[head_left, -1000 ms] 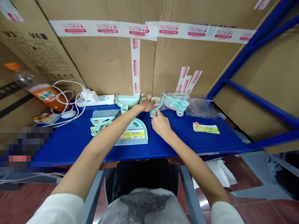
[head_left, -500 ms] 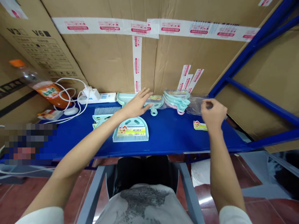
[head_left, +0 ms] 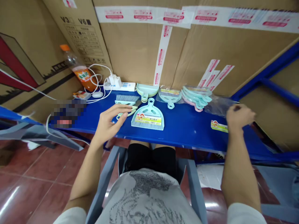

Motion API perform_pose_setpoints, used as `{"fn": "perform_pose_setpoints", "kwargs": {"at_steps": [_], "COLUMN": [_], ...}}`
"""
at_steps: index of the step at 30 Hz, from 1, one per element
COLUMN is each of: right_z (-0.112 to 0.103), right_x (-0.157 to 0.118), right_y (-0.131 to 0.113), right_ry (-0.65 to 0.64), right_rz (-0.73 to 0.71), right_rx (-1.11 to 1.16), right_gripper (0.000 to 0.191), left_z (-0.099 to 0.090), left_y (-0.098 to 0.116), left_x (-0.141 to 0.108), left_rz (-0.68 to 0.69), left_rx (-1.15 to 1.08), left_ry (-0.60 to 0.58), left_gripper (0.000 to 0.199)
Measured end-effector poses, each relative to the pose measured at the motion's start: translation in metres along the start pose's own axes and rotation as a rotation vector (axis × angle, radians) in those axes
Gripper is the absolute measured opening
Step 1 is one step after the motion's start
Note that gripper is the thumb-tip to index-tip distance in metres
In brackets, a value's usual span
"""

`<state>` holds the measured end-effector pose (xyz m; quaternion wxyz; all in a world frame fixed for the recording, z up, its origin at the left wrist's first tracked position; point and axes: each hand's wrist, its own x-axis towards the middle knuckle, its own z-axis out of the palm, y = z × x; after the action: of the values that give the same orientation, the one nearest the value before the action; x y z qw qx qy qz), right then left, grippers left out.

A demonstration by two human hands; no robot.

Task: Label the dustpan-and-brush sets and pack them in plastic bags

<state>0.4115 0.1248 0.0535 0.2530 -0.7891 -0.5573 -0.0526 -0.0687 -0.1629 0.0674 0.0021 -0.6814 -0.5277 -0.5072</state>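
My left hand [head_left: 109,123] hovers at the table's front left, fingers stretched and thumb apart. Its fingertips are beside a pale green brush handle [head_left: 133,109]; whether they touch it I cannot tell. Behind it lies a blue hand brush [head_left: 127,99] with grey bristles. To its right a light blue dustpan [head_left: 149,107] lies with a printed card label [head_left: 148,119] across it. My right hand [head_left: 240,116] is curled closed at the right end, by the clear plastic bags [head_left: 218,105]; what its fingers hold, if anything, is hidden.
Along the back stand stacked dustpans [head_left: 146,90], a bagged dustpan set [head_left: 170,95] and a pile of bagged sets [head_left: 196,97]. Loose card labels [head_left: 219,126] lie near the right hand. A power strip [head_left: 127,86], cables and an orange drink bottle [head_left: 83,74] occupy the left.
My left hand has drawn back from the rear dustpans to the front left, near the brushes. My right hand stays closed by the plastic bags. The camera view has turned left.
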Motion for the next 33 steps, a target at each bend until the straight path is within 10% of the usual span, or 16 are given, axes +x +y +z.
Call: {"fn": "perform_pose_setpoints", "kwargs": {"at_steps": [5, 9, 17, 21, 28, 33], "right_z": [-0.051, -0.091, -0.081, -0.053, -0.026, -0.016], "right_x": [-0.013, -0.068, -0.176, -0.191, -0.215, -0.217], "right_y": [0.006, -0.045, -0.133, -0.138, -0.147, -0.142], "right_ry": [0.360, 0.451, -0.249, -0.414, -0.834, -0.904], "right_rz": [-0.185, -0.418, -1.191, -1.071, -0.745, -0.533], "right_rx": [0.330, 0.485, 0.729, 0.953, 1.442, 1.540], "right_gripper": [0.060, 0.048, 0.023, 0.025, 0.037, 0.043], "left_z": [0.007, 0.022, 0.025, 0.024, 0.054, 0.056], "left_y": [-0.017, -0.018, -0.009, -0.003, 0.029, -0.007], "left_x": [-0.021, -0.031, -0.037, -0.036, -0.038, -0.034], "left_rz": [-0.126, -0.167, -0.186, -0.071, 0.031, -0.145], "left_rx": [-0.045, -0.104, -0.188, 0.000, 0.189, 0.096], "left_ry": [0.079, 0.002, 0.202, 0.309, -0.032, 0.011], "left_gripper": [0.017, 0.018, 0.019, 0.017, 0.077, 0.069]}}
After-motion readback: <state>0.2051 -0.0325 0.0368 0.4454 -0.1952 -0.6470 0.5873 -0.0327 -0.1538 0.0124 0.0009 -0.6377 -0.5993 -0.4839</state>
